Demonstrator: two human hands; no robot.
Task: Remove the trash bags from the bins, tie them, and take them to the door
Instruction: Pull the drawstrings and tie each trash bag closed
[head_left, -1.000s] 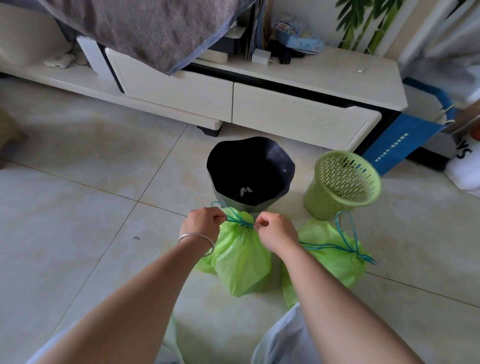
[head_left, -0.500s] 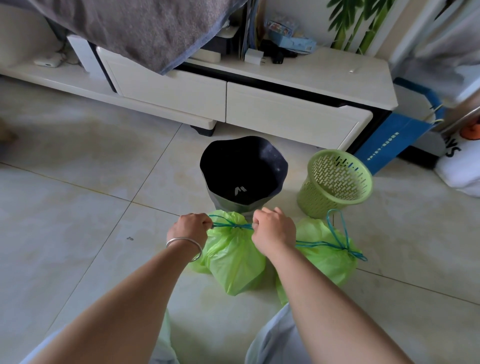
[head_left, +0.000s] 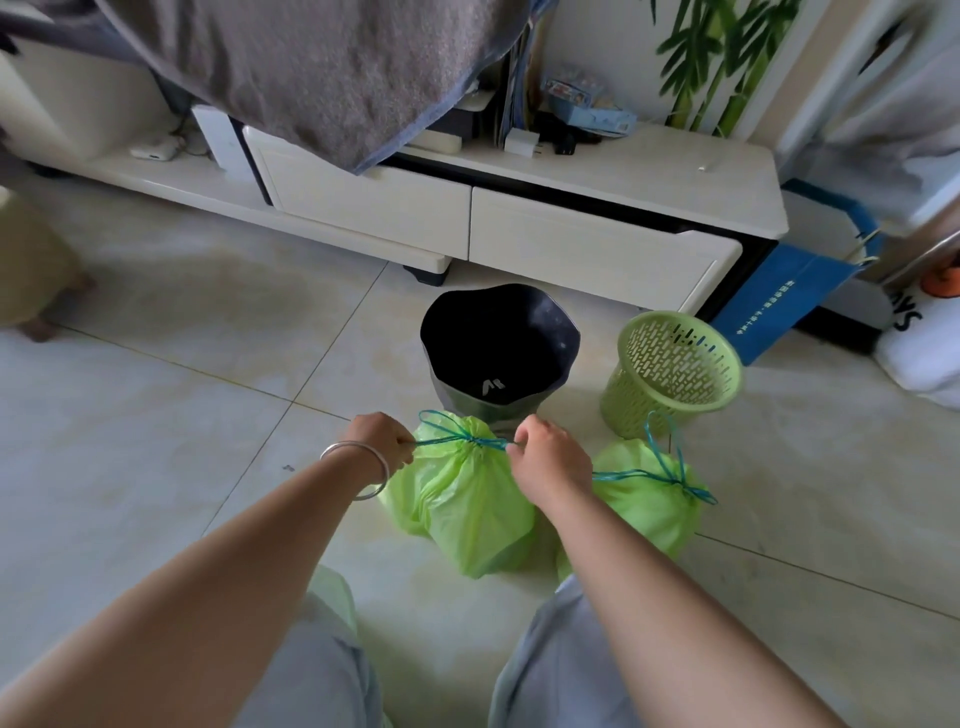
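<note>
A light green trash bag (head_left: 462, 512) stands on the tile floor in front of me, its neck cinched by a teal drawstring (head_left: 460, 441). My left hand (head_left: 379, 441) grips the left end of that string and my right hand (head_left: 545, 457) grips the right end, both pulled taut sideways. A second green bag (head_left: 647, 506) lies to the right, tied with its own teal string. Behind the bags stand a dark bin (head_left: 498, 353) and a green slotted basket (head_left: 675, 371), both with no bag in them.
A low white TV cabinet (head_left: 545, 244) with drawers runs along the back, a grey blanket (head_left: 322, 67) hanging over it. A blue paper bag (head_left: 779, 296) leans at the right, next to a white item (head_left: 919, 353). Another green bag edge (head_left: 337, 592) shows by my knee.
My hands have moved apart, drawing the string out to both sides and tightening the knot on the front bag.
</note>
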